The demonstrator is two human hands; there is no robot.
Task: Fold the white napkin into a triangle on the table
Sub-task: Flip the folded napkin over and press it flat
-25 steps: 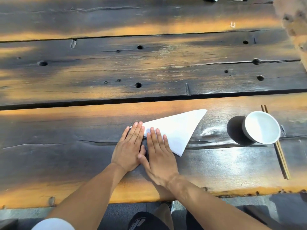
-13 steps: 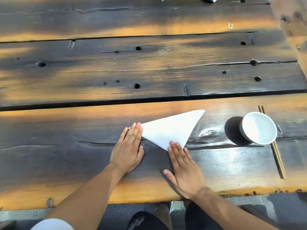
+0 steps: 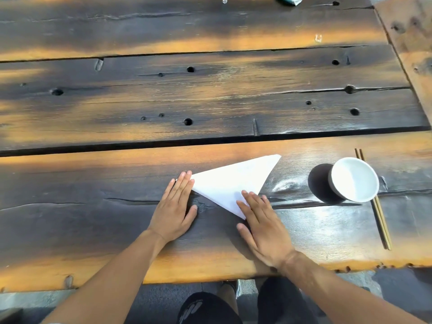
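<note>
The white napkin lies flat on the dark wooden table as a triangle, with one tip pointing up and to the right. My left hand lies flat with straight fingers, its fingertips pressing the napkin's left corner. My right hand also lies flat, its fingers pressing the napkin's lower corner nearest to me. Both palms rest on the table.
A white bowl stands to the right of the napkin, with a pair of chopsticks beside and partly under it. The table's near edge runs just below my wrists. A crumpled scrap lies at the far edge.
My right hand slid from beside my left hand down along the napkin's lower-left edge to its lower corner. My left hand stayed on the left corner.
</note>
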